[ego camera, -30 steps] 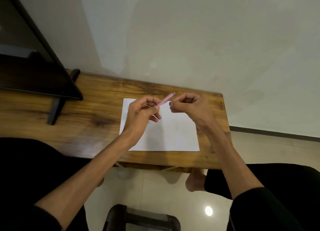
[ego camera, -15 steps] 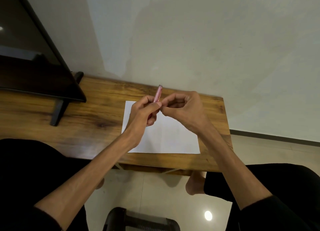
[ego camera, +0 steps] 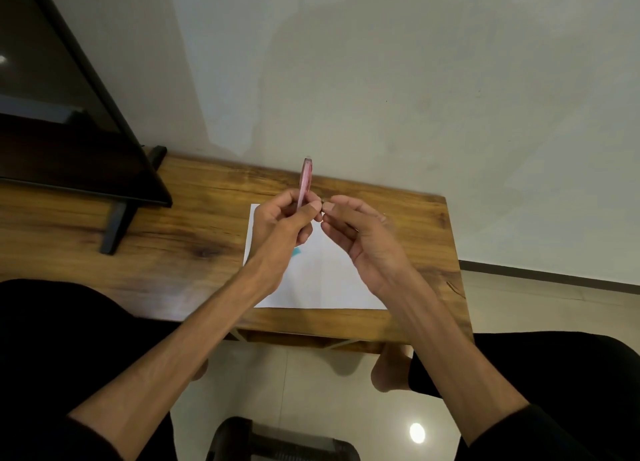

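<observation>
Two bare hands above one white sheet, one pink pen upright between them

One slim, glossy pink pen (ego camera: pixel 306 178) stands almost upright above the far edge of the paper sheet (ego camera: pixel 332 284), its lower end clasped by the curled fingers and thumb of the left hand (ego camera: pixel 280 225), whose bare forearm stretches forward. The right hand (ego camera: pixel 367 239) hovers above the sheet, palm turned inward and fingers bent, with thumb and forefinger nipping a small dark piece (ego camera: pixel 322 201), too tiny to identify, just beside the left thumb. The sheet is one flat, smooth rectangle bearing one small turquoise mark (ego camera: pixel 297 252), and it lies on a grained, knotted wooden table (ego camera: pixel 173 242). Left of the sheet stands one dark flat screen (ego camera: pixel 69 121) on a black foot
</observation>
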